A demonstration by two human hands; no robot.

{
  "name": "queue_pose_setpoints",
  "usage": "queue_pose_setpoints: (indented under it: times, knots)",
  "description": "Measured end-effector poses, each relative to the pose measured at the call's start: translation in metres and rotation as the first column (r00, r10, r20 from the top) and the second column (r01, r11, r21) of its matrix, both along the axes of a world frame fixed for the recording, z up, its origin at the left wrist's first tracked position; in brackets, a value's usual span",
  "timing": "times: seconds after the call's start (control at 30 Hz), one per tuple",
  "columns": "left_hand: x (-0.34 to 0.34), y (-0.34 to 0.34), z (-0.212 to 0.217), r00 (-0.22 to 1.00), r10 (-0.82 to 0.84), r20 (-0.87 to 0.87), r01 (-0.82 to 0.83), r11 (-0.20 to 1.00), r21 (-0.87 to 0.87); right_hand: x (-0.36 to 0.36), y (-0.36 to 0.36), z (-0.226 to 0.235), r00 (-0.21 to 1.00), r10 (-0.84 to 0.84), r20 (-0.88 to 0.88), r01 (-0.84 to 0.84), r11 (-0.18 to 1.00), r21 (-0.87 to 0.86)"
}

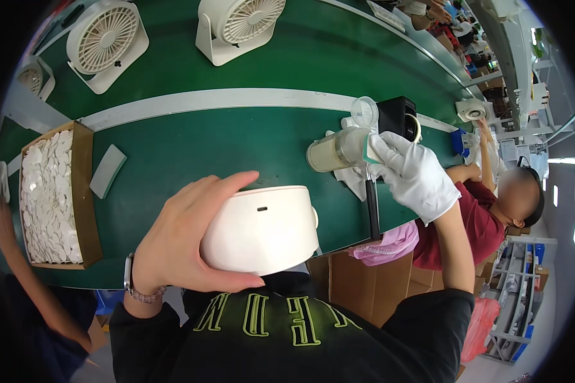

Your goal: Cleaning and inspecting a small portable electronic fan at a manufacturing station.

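My left hand (pixel 182 233) is bare and wrapped round a white rounded plastic housing (pixel 262 233), held close to my body. A small dark slot shows on the housing's side and a round stub at its right end. My right hand (pixel 415 172), in a white glove, pinches a small pad with a pale green edge (pixel 368 150). That pad is at the mouth of a clear jar (pixel 331 153) lying on its side with whitish contents. Below the pad, a tool with a black handle (pixel 372 210) lies near the table edge.
A cardboard box (pixel 86 204) of small white parts stands at the left, beside a pale green-white block (pixel 108 171). White desk fans (pixel 108 41) stand beyond the white rail (pixel 236 99). Near the jar are a clear cup (pixel 364 112) and a black holder (pixel 396 115). A co-worker (pixel 466 223) is at the right.
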State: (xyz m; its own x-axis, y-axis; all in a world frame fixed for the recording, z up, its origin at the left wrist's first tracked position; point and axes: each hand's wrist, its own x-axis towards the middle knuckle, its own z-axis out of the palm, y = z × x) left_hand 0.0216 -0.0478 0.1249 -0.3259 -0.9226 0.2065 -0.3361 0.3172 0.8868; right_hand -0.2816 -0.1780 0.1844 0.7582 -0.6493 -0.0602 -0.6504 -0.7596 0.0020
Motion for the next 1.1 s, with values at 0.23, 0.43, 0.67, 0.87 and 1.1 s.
queue_pose_setpoints:
  times: [0.23, 0.43, 0.67, 0.87, 1.1]
  knots:
    - [-0.004, -0.005, -0.013, 0.996, 0.027, -0.086, -0.038, 0.992, -0.12, 0.008, -0.005, 0.015, 0.994, 0.016, -0.104, -0.012, 0.999, 0.036]
    - [-0.004, -0.003, -0.019, 0.987, 0.007, -0.16, -0.032, 0.987, -0.154, -0.025, 0.027, 0.005, 0.347, -0.747, 0.567, 0.089, 0.628, 0.773]
    - [0.0, 0.0, -0.026, 0.988, 0.036, -0.148, -0.053, 0.991, -0.119, -0.011, 0.048, -0.017, 0.049, -0.952, 0.303, -0.659, 0.197, 0.726]
    - [-0.002, -0.002, -0.025, 0.991, 0.045, -0.13, -0.06, 0.992, -0.113, -0.007, 0.056, -0.017, 0.052, -0.96, 0.275, -0.795, 0.127, 0.594]
    - [-0.004, -0.001, -0.024, 0.992, 0.05, -0.12, -0.067, 0.988, -0.142, -0.009, 0.027, 0.005, 0.673, -0.563, 0.479, 0.479, 0.826, 0.298]
